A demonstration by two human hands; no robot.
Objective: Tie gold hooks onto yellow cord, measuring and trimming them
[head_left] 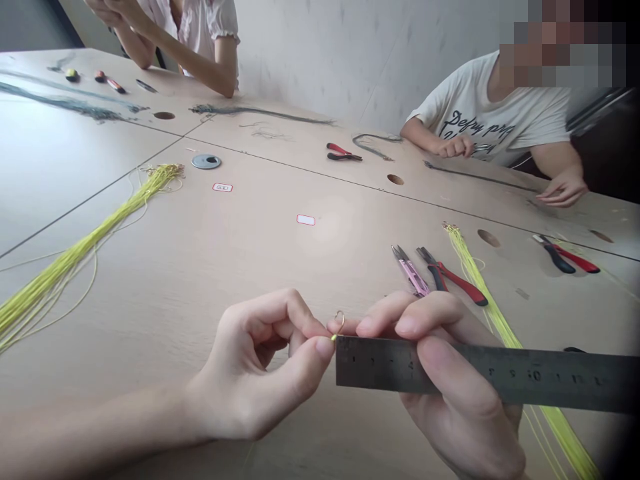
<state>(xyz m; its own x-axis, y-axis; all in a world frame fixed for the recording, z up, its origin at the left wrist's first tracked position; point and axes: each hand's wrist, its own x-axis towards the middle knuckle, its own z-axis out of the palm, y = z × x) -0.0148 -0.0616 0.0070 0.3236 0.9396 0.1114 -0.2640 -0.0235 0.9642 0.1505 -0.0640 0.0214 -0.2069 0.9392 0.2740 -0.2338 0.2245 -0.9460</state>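
Left hand (265, 367) pinches a yellow cord end (333, 337) between thumb and forefinger, so tightly that just a small bright bit shows at the fingertips; the rest of that piece is hidden by the hand. A thin gold wire loop (341, 315) stands up beside it, too fine to tell whether it closes. Both sit at the near end of a steel ruler (535, 390), which the right hand (460, 387) grips, thumb across its face, other fingers along and behind the upper edge. The thumb covers part of the scale, several marks are hard to read, and the far end runs out of view at the right.

Just beyond the right hand lie pink snippers (411, 272) and red-and-black pliers (463, 285), the snippers' lower end hidden. A yellow cord bundle (493, 307) passes beneath the ruler and is cut off at the bottom; a dark object (575, 349) barely shows above the ruler's edge. Leftward on the table (250, 253), a larger yellow bundle (113, 223) leaves the picture at the left.

Farther off are a grey disc (203, 162) and two seated people: one (200, 40) cropped at the top, the other (505, 113) with the head pixelated.
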